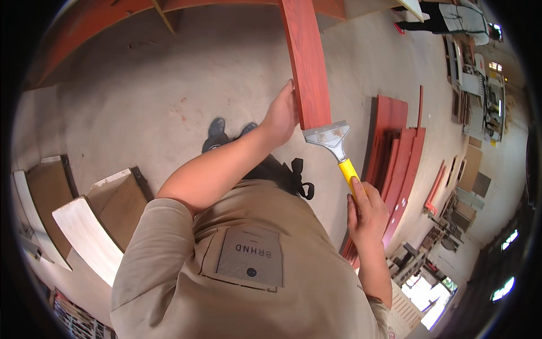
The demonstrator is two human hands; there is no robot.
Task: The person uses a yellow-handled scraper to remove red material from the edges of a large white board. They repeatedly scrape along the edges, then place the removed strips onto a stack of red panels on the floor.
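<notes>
A long red-stained wooden board (307, 62) runs away from me past the top edge of the head view. My left hand (284, 116) grips it by the left edge close to its near end; the fingers are mostly hidden behind the board. In my right hand (368, 212) is a scraper (333, 138) with a yellow handle and a wide metal head, the fingers closed round the handle. The scraper's blade edge meets the near end of the board.
Red boards (389, 152) lie stacked on the floor at my right. White-fronted curved wooden pieces (93, 226) stand at my left. A large reddish wooden panel (113, 31) spans the far left. Another person (451, 17) stands at the far right, near benches with materials (480, 85).
</notes>
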